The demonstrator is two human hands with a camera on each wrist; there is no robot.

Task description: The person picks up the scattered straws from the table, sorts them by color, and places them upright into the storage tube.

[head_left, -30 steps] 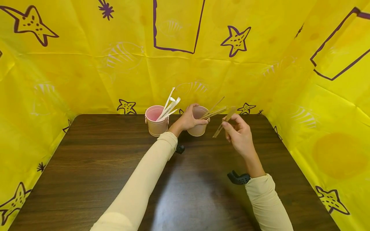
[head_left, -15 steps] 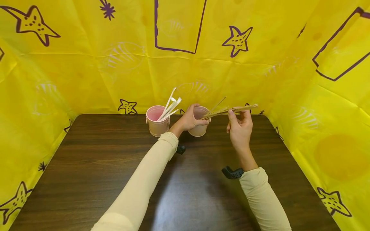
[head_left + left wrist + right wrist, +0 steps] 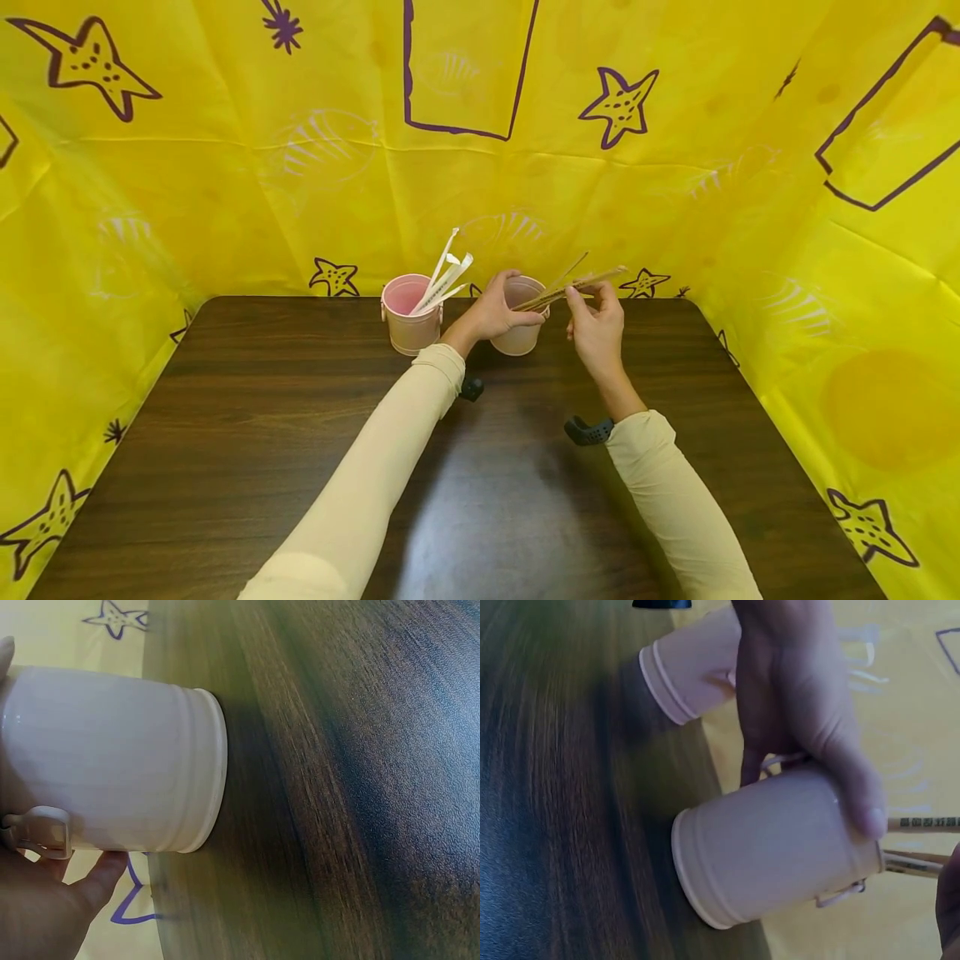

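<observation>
Two small pale pink pails stand side by side at the back of the table. My left hand (image 3: 491, 312) grips the right pail (image 3: 516, 340) around its rim, thumb at the front; the pail's wall (image 3: 112, 757) fills much of the left wrist view. Several thin brown paper-wrapped straws (image 3: 534, 302) lean out of this pail to the right. Just right of its mouth, my right hand (image 3: 600, 329) pinches a brown paper-wrapped straw (image 3: 611, 272) with dark print. The held straw's lower end overlaps the others, so I cannot tell whether it is inside the pail.
The left pail (image 3: 412, 335) holds several white paper-wrapped straws (image 3: 442, 279) leaning right. Both pails stand on a dark wood-grain table (image 3: 300, 400). A yellow sheet (image 3: 480, 192) with starfish drawings rises behind the table and along both sides.
My right hand has turned the brown straw from steeply slanted to nearly level, then moved left with it toward the right pail. My left hand keeps its grip on that pail.
</observation>
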